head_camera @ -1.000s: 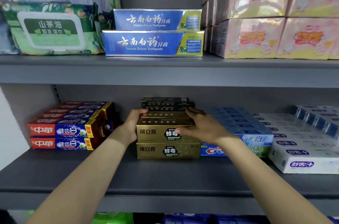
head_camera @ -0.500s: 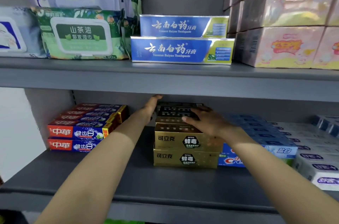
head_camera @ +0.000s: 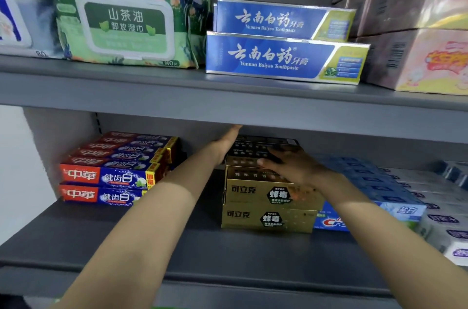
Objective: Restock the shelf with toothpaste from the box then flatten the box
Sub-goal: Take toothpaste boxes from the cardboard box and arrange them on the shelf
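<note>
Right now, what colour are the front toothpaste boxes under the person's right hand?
Gold, with black hexagon labels. The gold toothpaste boxes show best in the head view, below the right hand.

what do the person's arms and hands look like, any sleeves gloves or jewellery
Both forearms are bare as far as the frame shows, with no sleeves in view. The left hand and right hand wear no gloves. No watch, bracelet or ring shows on either.

A shop: grey shelves [head_camera: 228, 96] stocked with boxed toothpaste [head_camera: 283, 58] and wet-wipe packs [head_camera: 124, 25].
</note>
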The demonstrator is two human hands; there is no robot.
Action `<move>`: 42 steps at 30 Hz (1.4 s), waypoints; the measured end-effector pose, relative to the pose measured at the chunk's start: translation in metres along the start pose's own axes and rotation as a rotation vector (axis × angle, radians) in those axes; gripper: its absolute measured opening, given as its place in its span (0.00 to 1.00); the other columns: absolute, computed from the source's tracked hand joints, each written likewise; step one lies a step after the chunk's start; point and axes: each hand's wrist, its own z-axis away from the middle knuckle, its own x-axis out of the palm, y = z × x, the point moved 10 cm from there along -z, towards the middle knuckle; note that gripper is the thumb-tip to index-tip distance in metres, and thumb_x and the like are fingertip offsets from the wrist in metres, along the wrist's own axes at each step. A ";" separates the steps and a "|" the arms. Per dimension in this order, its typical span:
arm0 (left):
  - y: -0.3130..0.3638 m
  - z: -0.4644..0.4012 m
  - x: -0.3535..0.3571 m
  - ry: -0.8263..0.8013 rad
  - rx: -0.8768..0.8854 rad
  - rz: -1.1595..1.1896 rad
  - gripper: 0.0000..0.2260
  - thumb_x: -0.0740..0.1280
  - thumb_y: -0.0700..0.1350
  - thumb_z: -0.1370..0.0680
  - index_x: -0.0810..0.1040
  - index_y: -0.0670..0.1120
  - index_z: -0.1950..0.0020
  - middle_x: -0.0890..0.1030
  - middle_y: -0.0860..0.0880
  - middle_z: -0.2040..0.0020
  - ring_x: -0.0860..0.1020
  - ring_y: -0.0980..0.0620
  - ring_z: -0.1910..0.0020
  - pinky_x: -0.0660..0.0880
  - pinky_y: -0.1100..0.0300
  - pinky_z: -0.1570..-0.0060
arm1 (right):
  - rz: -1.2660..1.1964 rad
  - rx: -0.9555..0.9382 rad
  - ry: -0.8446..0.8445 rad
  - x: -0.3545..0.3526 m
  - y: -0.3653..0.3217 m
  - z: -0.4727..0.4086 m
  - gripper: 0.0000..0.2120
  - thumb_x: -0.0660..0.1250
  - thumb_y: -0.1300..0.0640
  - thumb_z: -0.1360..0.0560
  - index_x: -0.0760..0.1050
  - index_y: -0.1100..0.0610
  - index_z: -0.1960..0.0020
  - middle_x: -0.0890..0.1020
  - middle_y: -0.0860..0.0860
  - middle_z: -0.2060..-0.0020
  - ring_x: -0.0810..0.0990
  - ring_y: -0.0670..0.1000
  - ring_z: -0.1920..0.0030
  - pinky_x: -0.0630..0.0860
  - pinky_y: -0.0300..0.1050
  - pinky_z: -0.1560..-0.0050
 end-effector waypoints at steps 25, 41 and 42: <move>-0.030 0.081 0.010 -0.024 0.066 0.155 0.15 0.54 0.51 0.17 0.76 0.45 0.51 0.80 0.44 0.58 0.79 0.47 0.57 0.75 0.53 0.48 | 0.211 -0.045 0.034 0.004 -0.004 0.050 0.42 0.47 0.28 0.28 0.41 0.48 0.23 0.43 0.50 0.23 0.44 0.52 0.23 0.51 0.54 0.26; -0.013 0.100 0.008 0.101 0.199 -0.113 0.11 0.58 0.47 0.18 0.72 0.49 0.60 0.80 0.45 0.55 0.78 0.47 0.54 0.72 0.56 0.50 | 0.231 -0.121 0.063 0.004 -0.002 0.049 0.45 0.54 0.28 0.30 0.41 0.49 0.23 0.42 0.48 0.23 0.45 0.50 0.23 0.52 0.51 0.26; -0.013 0.103 0.010 0.072 0.219 -0.130 0.10 0.59 0.48 0.19 0.73 0.50 0.59 0.80 0.45 0.52 0.78 0.47 0.50 0.72 0.55 0.46 | 0.218 -0.138 0.068 0.003 -0.003 0.050 0.46 0.56 0.28 0.30 0.41 0.49 0.22 0.40 0.48 0.23 0.43 0.50 0.23 0.50 0.51 0.26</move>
